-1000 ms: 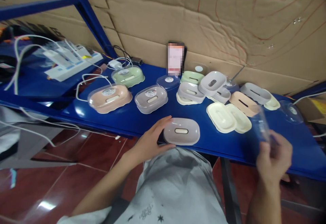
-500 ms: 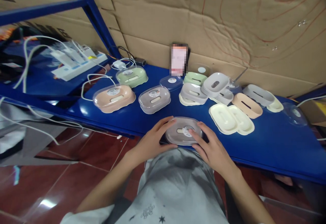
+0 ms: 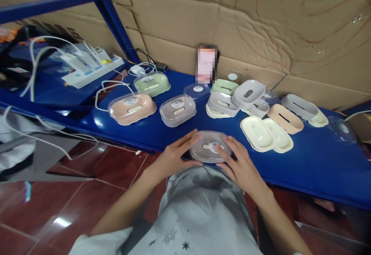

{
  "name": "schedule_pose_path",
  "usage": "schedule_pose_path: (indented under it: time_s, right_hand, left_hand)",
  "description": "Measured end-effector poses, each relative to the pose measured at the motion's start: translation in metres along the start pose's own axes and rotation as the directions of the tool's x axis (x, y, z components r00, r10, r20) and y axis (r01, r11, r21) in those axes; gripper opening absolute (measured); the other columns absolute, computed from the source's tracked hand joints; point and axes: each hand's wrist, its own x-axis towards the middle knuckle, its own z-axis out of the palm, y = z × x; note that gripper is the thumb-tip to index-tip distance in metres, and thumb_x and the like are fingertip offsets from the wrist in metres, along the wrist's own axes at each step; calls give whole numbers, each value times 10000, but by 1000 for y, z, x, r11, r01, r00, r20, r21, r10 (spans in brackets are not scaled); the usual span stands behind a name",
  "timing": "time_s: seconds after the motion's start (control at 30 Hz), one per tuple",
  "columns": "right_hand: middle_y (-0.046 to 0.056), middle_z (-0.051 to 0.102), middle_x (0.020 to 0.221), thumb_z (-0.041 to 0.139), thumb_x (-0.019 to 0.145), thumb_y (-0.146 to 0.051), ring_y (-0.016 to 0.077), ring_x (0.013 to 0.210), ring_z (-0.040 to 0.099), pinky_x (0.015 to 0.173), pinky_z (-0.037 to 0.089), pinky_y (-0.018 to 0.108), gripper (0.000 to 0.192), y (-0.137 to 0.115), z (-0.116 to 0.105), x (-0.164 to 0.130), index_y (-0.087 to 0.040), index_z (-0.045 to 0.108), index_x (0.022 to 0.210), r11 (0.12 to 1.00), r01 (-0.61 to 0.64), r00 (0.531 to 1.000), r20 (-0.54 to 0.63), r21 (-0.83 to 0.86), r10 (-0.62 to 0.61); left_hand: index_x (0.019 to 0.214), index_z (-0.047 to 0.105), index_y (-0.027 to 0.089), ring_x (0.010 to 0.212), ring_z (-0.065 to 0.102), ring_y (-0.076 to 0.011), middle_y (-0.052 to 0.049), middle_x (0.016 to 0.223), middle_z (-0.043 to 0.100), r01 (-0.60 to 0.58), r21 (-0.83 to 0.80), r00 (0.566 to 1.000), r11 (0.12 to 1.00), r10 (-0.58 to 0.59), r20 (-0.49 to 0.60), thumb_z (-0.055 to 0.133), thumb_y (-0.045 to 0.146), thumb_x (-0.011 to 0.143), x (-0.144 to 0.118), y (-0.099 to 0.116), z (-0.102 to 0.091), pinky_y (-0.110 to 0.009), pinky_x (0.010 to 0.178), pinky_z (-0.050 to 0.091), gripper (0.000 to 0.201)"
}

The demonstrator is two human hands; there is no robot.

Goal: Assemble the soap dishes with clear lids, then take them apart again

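Between your spread fingers [image 3: 226, 156], grey dish [image 3: 199, 152] under clear lid [image 3: 213, 145], left hand [image 3: 173, 157] gripping one end, right hand [image 3: 242, 166] clasping the lid, cream trays [image 3: 258, 134] right of your fingers.

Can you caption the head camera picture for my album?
Left hand and right hand hold a clear-lidded gray case on a blue table.

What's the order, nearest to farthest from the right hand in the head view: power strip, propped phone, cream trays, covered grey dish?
1. Covered grey dish: touched by the right hand.
2. Cream trays: beyond that hand, to its right.
3. Propped phone: at the back, before the cardboard.
4. Power strip: far left.
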Motion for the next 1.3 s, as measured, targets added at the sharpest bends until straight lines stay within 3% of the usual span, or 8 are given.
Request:
schedule_pose_path:
  time_s: [0.17,0.5,0.63,0.83,0.93,1.03,1.2,1.3]
  right_hand:
    - [160,491,1656,628,1072,-271,386,1609,395,1201,526,620,683,-2,-2,1,-358,375,1701,1000,8,1000,12,0,-8]
    - [138,456,1683,610,1083,-322,358,1572,442,1234,491,622,651,3,-3,9,-369,391,1694,996,-32,999,40,79,29]
    - [119,517,1663,592,1095,-367,346,1551,488,1218,504,610,589,10,-21,20,-353,447,1665,998,-1,995,99,56,-4]
    - [120,643,1559,455,1126,-218,318,1486,569,1243,448,580,457,48,-38,135,-201,563,1571,992,118,984,136,-42,-111]
    - [146,610,1583,445,1069,-88,323,1527,523,1273,384,571,521,63,-14,214,-110,536,1582,984,152,942,316,-93,-115]
    - [173,561,1633,728,882,-26,368,1537,506,1273,391,587,726,69,19,272,-120,544,1578,984,158,905,411,-77,-113]
    - [229,485,1680,946,668,-92,453,1577,422,1270,330,699,1068,79,50,315,-119,477,1627,990,125,840,537,-62,-73]
    - [235,573,1600,1014,603,-182,470,1501,510,1248,340,711,1101,83,49,325,-125,528,1589,994,89,815,579,-60,-38]
  left_hand:
    - [1715,339,379,1482,601,-312,-123,1700,497,-58,22,996,998,60,-66,838,459,935,-2,-1,3,-481,1212,556,930]
    - [1714,315,384,1514,572,-312,-112,1669,529,112,18,994,994,-112,7,841,473,937,3,4,3,-506,1228,538,942]
    - [1700,320,368,1515,567,-328,-136,1657,526,128,37,992,991,-128,4,835,497,935,1,3,4,-536,1218,541,931]
    - [1615,402,284,1463,596,-353,-175,1561,553,192,133,977,972,-177,-121,822,475,948,0,4,-1,-554,1188,556,811]
    - [1569,429,254,1428,617,-376,-184,1521,563,254,196,956,947,-215,-198,832,488,934,-1,0,-6,-566,1151,575,787]
    - [1553,431,263,1409,631,-377,-174,1514,567,312,229,937,922,-258,-236,838,495,925,-3,-4,-12,-545,1103,604,784]
    - [1541,446,257,1366,649,-400,-176,1485,617,298,336,941,893,-217,-259,862,526,895,-5,-10,-16,-577,1093,581,814]
    - [1503,483,233,1342,654,-422,-185,1457,659,293,421,941,859,-181,-284,885,529,870,-4,-10,-17,-606,1120,536,806]
